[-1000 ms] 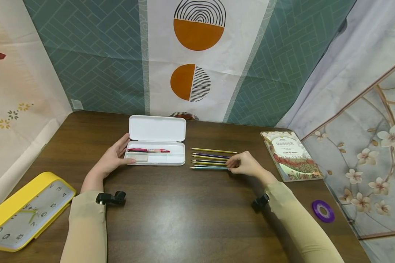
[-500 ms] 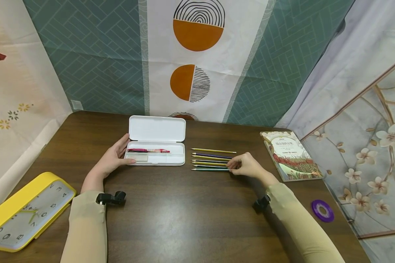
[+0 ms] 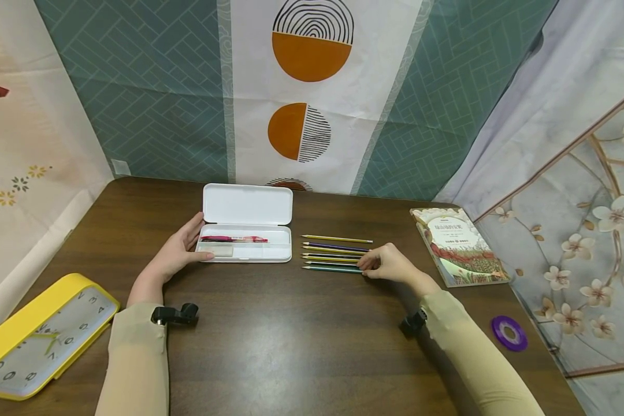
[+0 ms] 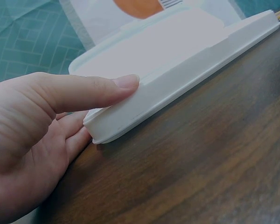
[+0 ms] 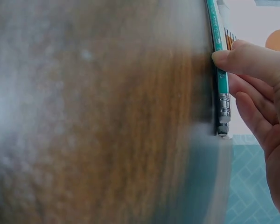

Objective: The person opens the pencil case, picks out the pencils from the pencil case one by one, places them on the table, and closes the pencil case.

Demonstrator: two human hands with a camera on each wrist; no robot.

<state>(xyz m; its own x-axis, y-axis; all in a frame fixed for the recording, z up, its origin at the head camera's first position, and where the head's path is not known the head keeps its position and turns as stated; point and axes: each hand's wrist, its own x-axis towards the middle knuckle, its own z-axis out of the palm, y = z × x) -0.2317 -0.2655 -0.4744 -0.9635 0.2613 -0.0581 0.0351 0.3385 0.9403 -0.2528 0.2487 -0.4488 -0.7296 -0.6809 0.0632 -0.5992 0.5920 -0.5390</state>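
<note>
A white pencil case (image 3: 278, 255) lies with its lid raised in the head view, a pink pen (image 3: 229, 238) and a whitish block (image 3: 218, 250) inside. At its left end my left hand (image 3: 174, 252) grips the case, thumb over the front rim and fingers along the side. To the right of the case, several pencils (image 3: 338, 238) lie roughly parallel, tips pointing left. My right hand (image 3: 390, 263) pinches the nearest one, a green pencil (image 5: 215, 28), near its eraser end. My curled fingers and thumb hide some of the pencils' right ends in the head view.
A yellow clock (image 3: 47, 338) sits at the left on the brown table (image 3: 291, 346). On the right are a book (image 3: 460, 247) and a purple tape roll (image 3: 509, 333). Patterned cloth hangs (image 3: 187, 115) behind the table.
The pinched pencil has shifted slightly toward the front and right and now looks darker green instead of light blue. My right hand moved slightly with it; my left hand stays on the case.
</note>
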